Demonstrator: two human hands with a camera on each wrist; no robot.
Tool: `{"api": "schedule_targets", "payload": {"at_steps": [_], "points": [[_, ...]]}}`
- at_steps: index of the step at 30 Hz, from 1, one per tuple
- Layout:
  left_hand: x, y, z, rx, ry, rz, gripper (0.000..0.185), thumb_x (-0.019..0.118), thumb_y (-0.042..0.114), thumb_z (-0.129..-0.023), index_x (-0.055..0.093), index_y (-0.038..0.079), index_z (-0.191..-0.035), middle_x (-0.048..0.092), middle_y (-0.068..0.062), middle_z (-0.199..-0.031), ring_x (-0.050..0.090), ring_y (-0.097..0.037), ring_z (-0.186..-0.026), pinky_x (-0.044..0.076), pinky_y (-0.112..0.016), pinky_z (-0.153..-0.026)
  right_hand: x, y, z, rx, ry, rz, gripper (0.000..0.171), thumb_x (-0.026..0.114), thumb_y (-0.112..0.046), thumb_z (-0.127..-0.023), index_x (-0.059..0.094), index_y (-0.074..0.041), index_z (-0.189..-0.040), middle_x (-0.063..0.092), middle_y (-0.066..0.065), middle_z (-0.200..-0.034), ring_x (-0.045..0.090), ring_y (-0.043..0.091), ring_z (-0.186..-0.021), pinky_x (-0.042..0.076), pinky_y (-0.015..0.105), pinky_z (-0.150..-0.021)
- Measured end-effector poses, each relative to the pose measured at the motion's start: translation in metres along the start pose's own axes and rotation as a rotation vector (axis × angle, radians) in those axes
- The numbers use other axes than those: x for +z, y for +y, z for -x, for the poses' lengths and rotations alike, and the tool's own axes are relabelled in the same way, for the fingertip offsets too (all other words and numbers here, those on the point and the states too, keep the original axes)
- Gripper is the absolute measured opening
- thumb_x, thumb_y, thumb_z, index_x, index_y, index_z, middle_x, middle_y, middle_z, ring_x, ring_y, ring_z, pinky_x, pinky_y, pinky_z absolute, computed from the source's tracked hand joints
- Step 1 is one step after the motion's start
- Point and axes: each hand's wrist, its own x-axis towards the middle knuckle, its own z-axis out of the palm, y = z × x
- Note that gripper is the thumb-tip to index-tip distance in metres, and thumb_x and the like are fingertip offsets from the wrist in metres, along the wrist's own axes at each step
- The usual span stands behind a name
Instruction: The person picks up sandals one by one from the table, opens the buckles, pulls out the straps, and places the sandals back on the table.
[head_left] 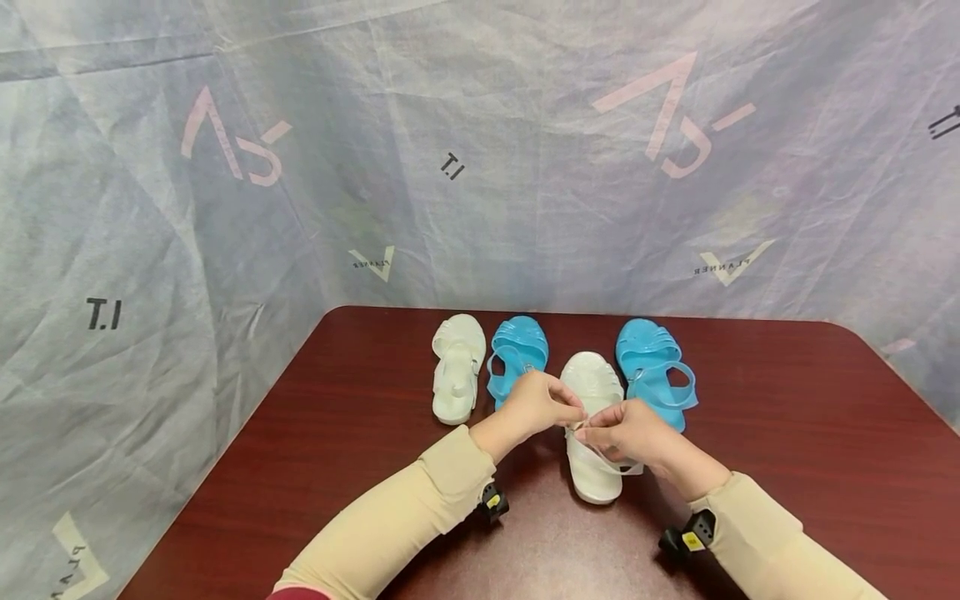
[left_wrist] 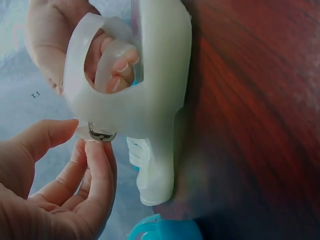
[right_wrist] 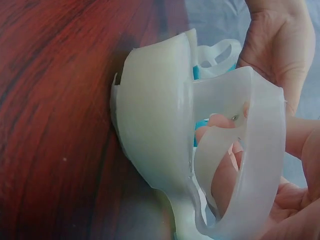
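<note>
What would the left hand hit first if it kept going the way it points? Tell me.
The left hand points right across the white sandal, at its strap. Just beyond, it would meet the right hand, whose fingertips nearly touch it already. Depth between them is hard to judge.

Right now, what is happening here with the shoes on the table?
A person is working on the strap of a white sandal that lies on the table. The left hand pinches the strap end at its metal buckle, and the right hand holds the strap, with fingers through its loop. The other white sandal and two blue sandals lie behind, untouched.
</note>
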Motion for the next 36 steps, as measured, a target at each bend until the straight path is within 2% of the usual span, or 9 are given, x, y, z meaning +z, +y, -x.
{"api": "schedule_targets", "payload": {"at_steps": [6,11,18,25,31,36], "points": [[0.002,0.000,-0.003,-0.057,-0.001,0.027,0.007,0.080,0.013,-0.078,0.077,0.007,-0.077,0.068,0.001,-0.067,0.060,-0.006,-0.059,0.050,-0.018,-0.058,0.000,0.001,0.001,-0.006,-0.001,-0.012,0.024,0.073,-0.019,-0.086,0.073,0.004,-0.094,0.059,-0.006,-0.064,0.049,0.008,-0.060,0.043,0.024,-0.053],[0.007,-0.004,-0.005,-0.099,0.009,0.071,0.008,0.081,0.011,-0.077,0.076,0.005,-0.077,0.068,0.001,-0.074,0.063,-0.009,-0.062,0.055,-0.021,-0.061,0.001,0.003,0.001,0.015,-0.013,-0.027,0.024,0.073,-0.020,-0.087,0.073,0.002,-0.094,0.051,-0.006,-0.058,0.042,0.008,-0.054,0.037,0.023,-0.050],[0.009,0.001,-0.003,-0.092,0.033,0.080,0.005,0.081,0.011,-0.076,0.077,0.008,-0.076,0.066,0.003,-0.069,0.059,-0.008,-0.060,0.053,-0.021,-0.059,0.000,0.000,0.001,0.023,-0.006,-0.016,0.023,0.073,-0.020,-0.087,0.073,0.002,-0.094,0.049,-0.006,-0.057,0.040,0.008,-0.053,0.035,0.023,-0.049],[0.004,0.006,-0.004,-0.024,0.057,-0.031,0.005,0.081,0.013,-0.076,0.078,0.008,-0.075,0.069,0.003,-0.071,0.054,-0.005,-0.064,0.046,-0.018,-0.054,0.002,-0.006,0.000,0.004,0.004,-0.005,0.023,0.074,-0.021,-0.086,0.073,0.001,-0.091,0.046,-0.007,-0.055,0.040,0.008,-0.052,0.034,0.023,-0.048],[0.000,0.009,-0.007,-0.044,0.043,-0.039,0.004,0.078,0.014,-0.078,0.079,0.010,-0.075,0.068,0.003,-0.066,0.057,-0.006,-0.062,0.047,-0.018,-0.055,0.006,-0.004,-0.001,-0.001,0.018,-0.030,0.023,0.074,-0.020,-0.086,0.072,0.003,-0.091,0.046,-0.007,-0.054,0.038,0.007,-0.050,0.033,0.021,-0.047],[-0.007,0.009,-0.005,-0.045,-0.006,-0.102,0.007,0.079,0.016,-0.078,0.077,0.011,-0.075,0.067,0.003,-0.067,0.057,-0.007,-0.064,0.046,-0.020,-0.055,0.005,-0.005,0.002,0.001,0.038,-0.013,0.030,0.072,-0.019,-0.088,0.070,0.006,-0.104,0.059,-0.004,-0.066,0.047,0.008,-0.056,0.040,0.022,-0.051]]}}
